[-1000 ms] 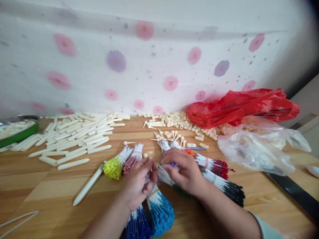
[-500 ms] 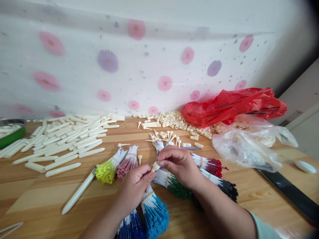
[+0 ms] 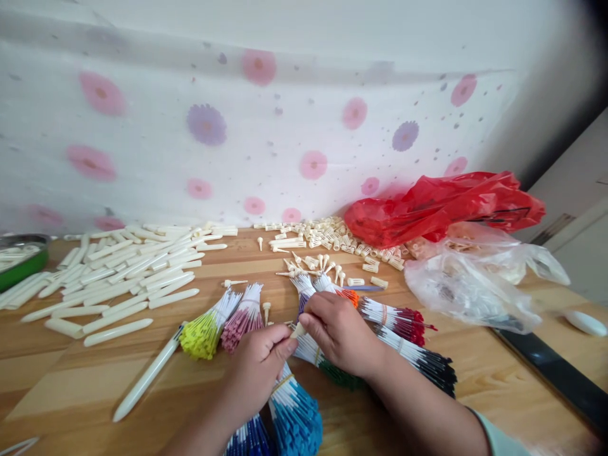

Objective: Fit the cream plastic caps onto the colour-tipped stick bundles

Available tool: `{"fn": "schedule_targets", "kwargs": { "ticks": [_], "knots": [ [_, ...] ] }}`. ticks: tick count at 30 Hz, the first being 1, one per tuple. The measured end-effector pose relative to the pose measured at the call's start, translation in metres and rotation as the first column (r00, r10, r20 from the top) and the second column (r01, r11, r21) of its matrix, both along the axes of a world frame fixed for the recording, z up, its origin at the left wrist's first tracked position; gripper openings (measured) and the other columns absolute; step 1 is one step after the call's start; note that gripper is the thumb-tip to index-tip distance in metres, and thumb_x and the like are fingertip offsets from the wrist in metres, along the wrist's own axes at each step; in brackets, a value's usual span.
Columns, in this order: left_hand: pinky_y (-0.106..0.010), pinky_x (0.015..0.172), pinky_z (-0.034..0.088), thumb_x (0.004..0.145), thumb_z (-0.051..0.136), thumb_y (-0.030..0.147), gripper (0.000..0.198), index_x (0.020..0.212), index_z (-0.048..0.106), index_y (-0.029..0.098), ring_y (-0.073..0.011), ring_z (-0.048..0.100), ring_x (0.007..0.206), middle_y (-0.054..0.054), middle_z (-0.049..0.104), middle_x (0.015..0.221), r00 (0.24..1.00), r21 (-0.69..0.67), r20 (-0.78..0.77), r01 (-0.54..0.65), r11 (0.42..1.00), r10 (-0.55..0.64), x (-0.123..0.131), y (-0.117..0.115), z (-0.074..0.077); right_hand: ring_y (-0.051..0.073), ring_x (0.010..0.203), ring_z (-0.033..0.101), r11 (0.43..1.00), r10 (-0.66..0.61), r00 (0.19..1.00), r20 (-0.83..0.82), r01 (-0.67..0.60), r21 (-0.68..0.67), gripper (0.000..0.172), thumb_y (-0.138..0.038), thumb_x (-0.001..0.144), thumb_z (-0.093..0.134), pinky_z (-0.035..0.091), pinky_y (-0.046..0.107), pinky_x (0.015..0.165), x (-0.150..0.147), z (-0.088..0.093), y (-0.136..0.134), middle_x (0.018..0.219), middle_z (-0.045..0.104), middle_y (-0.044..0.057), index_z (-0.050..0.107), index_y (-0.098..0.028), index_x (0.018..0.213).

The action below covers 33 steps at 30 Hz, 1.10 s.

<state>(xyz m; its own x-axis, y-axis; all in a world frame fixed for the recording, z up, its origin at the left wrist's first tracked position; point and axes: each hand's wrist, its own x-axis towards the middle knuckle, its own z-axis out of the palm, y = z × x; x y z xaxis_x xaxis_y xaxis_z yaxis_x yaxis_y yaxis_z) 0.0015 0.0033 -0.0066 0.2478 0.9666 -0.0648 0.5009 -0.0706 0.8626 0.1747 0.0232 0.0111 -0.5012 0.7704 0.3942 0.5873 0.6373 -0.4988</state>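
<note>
Between the fingertips of both hands is a small cream plastic pen part (image 3: 298,330), mostly covered by the fingers. My left hand (image 3: 256,361) pinches it from the left with thumb and forefinger. From the right, my right hand (image 3: 339,332) grips its other end, fingers curled. Around the hands lie banded bundles of pen refills: light blue (image 3: 294,411) and dark blue (image 3: 249,437) below, pink (image 3: 243,316) and yellow (image 3: 204,332) to the left, red (image 3: 401,323) and black (image 3: 422,361) to the right. A green bundle is partly hidden beneath my right hand.
White pen barrels (image 3: 137,266) are heaped at the left, near a green container (image 3: 23,263). Small cream parts (image 3: 327,234) spread along the back. A red plastic bag (image 3: 441,209) and a clear bag (image 3: 465,285) lie right. One pen (image 3: 147,373) rests left of the hands.
My right hand has come slightly lower and closer to my left, and its fingers cover more of the cream part. The view has shifted slightly.
</note>
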Motion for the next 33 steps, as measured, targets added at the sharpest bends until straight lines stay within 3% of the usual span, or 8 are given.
{"fn": "schedule_targets", "kwargs": {
  "ticks": [3,7,12,17,22,25,30,33],
  "knots": [
    [-0.021,0.047,0.029,0.083,0.047,0.037,0.034,0.054,0.039,0.02,-0.0115,0.043,0.045,0.005,0.043,0.044,0.999,-0.061,0.043,0.016,0.998,-0.013,0.0009,-0.0006,0.0001,0.013,0.067,0.049,0.999,-0.004,1.0,0.008,0.004,-0.032,0.019,-0.026,0.091,0.04,0.035,0.022,0.06,0.0004,-0.0011,0.0008,0.074,0.054,0.004,0.05,-0.016,0.078],
    [-0.021,0.045,0.028,0.082,0.049,0.036,0.035,0.053,0.039,0.02,-0.0111,0.041,0.042,0.005,0.042,0.042,0.997,-0.086,0.081,0.01,0.996,-0.004,0.0025,-0.0012,0.0004,0.013,0.057,0.047,0.988,-0.134,0.986,0.099,0.14,-0.064,0.031,-0.034,0.093,0.039,0.03,0.022,0.054,-0.0007,-0.002,0.0008,0.061,0.051,0.001,0.048,-0.018,0.068],
    [-0.021,0.045,0.029,0.083,0.047,0.038,0.035,0.054,0.043,0.02,-0.0106,0.041,0.041,0.005,0.044,0.043,0.995,-0.091,0.094,-0.017,0.996,0.026,0.0015,-0.0003,-0.0027,0.013,0.066,0.052,0.997,-0.027,1.0,0.012,0.028,-0.077,0.022,-0.032,0.092,0.041,0.033,0.021,0.057,-0.0002,-0.001,-0.0001,0.075,0.057,0.004,0.052,-0.017,0.08],
    [-0.021,0.043,0.026,0.08,0.051,0.039,0.035,0.053,0.041,0.02,-0.0104,0.04,0.04,0.006,0.043,0.042,0.991,-0.133,0.128,-0.019,0.991,0.036,0.0013,0.0005,-0.0053,0.013,0.06,0.049,0.987,-0.146,0.982,0.121,0.152,-0.047,0.029,-0.032,0.093,0.04,0.031,0.022,0.056,-0.001,-0.0018,0.0012,0.066,0.054,0.002,0.05,-0.017,0.07],
    [-0.021,0.044,0.027,0.082,0.049,0.038,0.034,0.053,0.043,0.02,-0.0105,0.04,0.041,0.005,0.044,0.043,0.995,-0.096,0.092,-0.027,0.995,0.035,0.0009,0.0004,-0.0019,0.013,0.068,0.051,0.998,-0.051,0.995,0.088,0.055,-0.038,0.021,-0.027,0.093,0.041,0.033,0.022,0.059,0.0007,-0.0008,0.0018,0.076,0.057,0.004,0.052,-0.017,0.078],
    [-0.021,0.045,0.027,0.082,0.048,0.037,0.034,0.054,0.043,0.02,-0.0106,0.041,0.042,0.005,0.044,0.043,0.999,-0.09,0.05,-0.018,0.996,0.022,0.0008,0.0002,-0.001,0.013,0.063,0.049,0.996,-0.084,0.987,0.135,0.088,-0.022,0.029,-0.031,0.093,0.039,0.031,0.023,0.058,0.0017,-0.0011,0.0012,0.066,0.053,0.001,0.05,-0.017,0.069],
    [-0.021,0.045,0.028,0.082,0.049,0.038,0.034,0.053,0.043,0.02,-0.0105,0.041,0.042,0.005,0.044,0.043,0.996,-0.092,0.088,-0.014,0.996,0.022,0.0005,0.0002,-0.0014,0.013,0.068,0.05,0.998,-0.045,0.996,0.081,0.048,-0.028,0.021,-0.029,0.092,0.042,0.033,0.022,0.06,0.0024,-0.0003,0.0002,0.076,0.056,0.004,0.052,-0.017,0.077],
    [-0.02,0.044,0.028,0.081,0.051,0.037,0.035,0.052,0.041,0.02,-0.0104,0.041,0.042,0.005,0.043,0.042,0.996,-0.097,0.091,-0.013,0.995,0.022,0.0007,0.0,-0.0019,0.013,0.064,0.049,0.995,-0.089,0.991,0.099,0.093,-0.042,0.029,-0.031,0.093,0.039,0.033,0.022,0.058,0.0027,0.0001,0.001,0.068,0.054,0.002,0.05,-0.017,0.07]
  ]
}}
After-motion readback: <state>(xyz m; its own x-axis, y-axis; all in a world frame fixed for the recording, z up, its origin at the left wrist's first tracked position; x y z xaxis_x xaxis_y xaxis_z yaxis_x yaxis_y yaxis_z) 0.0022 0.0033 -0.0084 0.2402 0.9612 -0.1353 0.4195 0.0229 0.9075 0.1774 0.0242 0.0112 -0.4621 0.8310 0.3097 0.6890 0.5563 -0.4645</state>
